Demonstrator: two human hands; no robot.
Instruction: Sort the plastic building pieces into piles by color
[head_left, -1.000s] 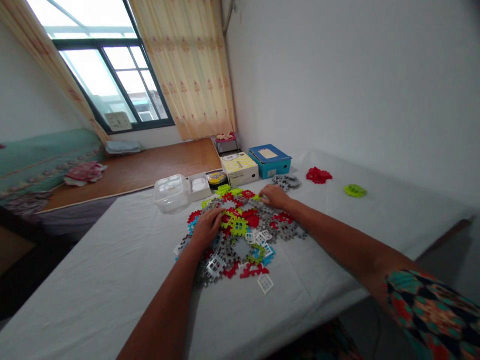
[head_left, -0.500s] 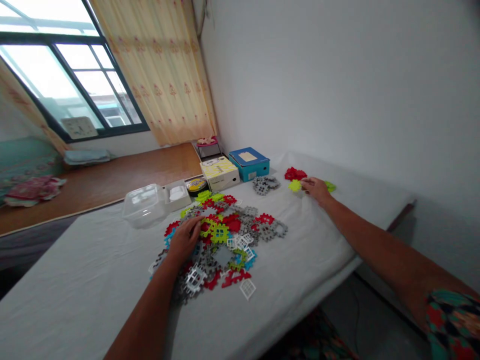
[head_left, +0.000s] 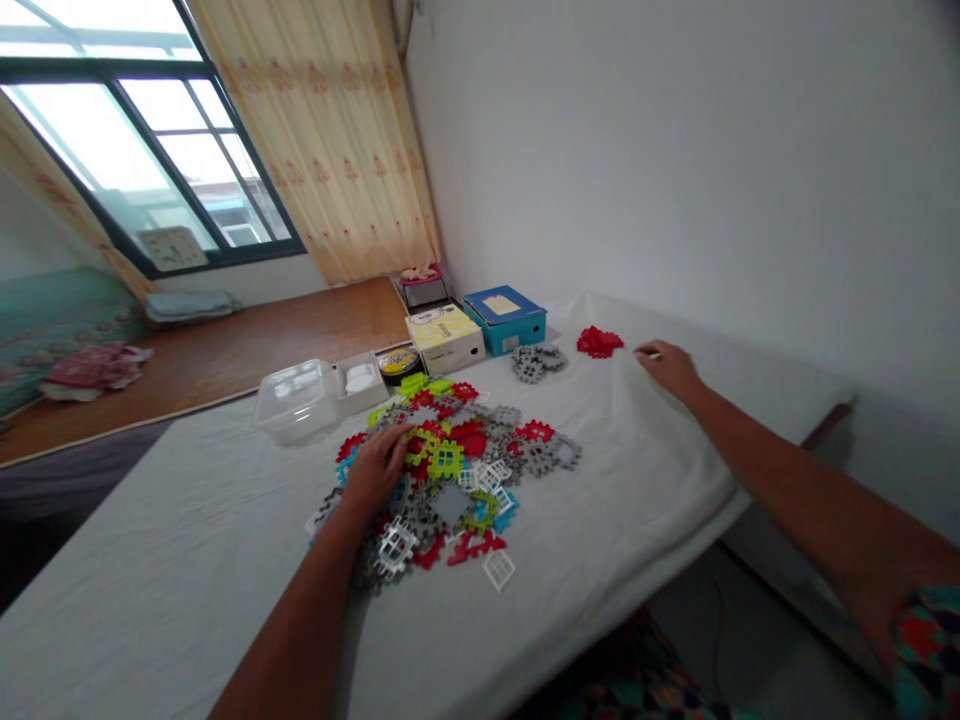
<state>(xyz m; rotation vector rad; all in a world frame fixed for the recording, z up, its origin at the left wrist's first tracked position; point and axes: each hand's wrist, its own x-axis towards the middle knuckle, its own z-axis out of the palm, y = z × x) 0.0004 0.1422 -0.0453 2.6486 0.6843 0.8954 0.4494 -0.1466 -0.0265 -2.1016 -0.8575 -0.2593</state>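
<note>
My left hand (head_left: 377, 466) rests on the left side of a heap of plastic gear-edged building pieces (head_left: 450, 505) in grey, red, yellow-green, blue and white. Its fingers reach over the heap, beside a yellow-green piece (head_left: 445, 460), and do not appear closed on anything. My right hand (head_left: 670, 366) is far to the right, over the white cloth, with its fingers pinched together. What they hold, if anything, cannot be made out. Left of it lies a small pile of red pieces (head_left: 599, 342), apart from the fingertips. Farther left is a group of grey pieces (head_left: 537, 363).
Behind the heap stand a clear plastic container (head_left: 298, 403), a white box (head_left: 361, 383), a round yellow-and-black tin (head_left: 400, 363), a yellow-and-white box (head_left: 446, 339) and a blue box (head_left: 504, 318). A wall (head_left: 675, 160) borders the cloth-covered table (head_left: 187, 540).
My right hand has moved right, away from the red pile. The yellow-green piece at its fingertips and another beyond the hand no longer show. My left hand stays on the heap.
</note>
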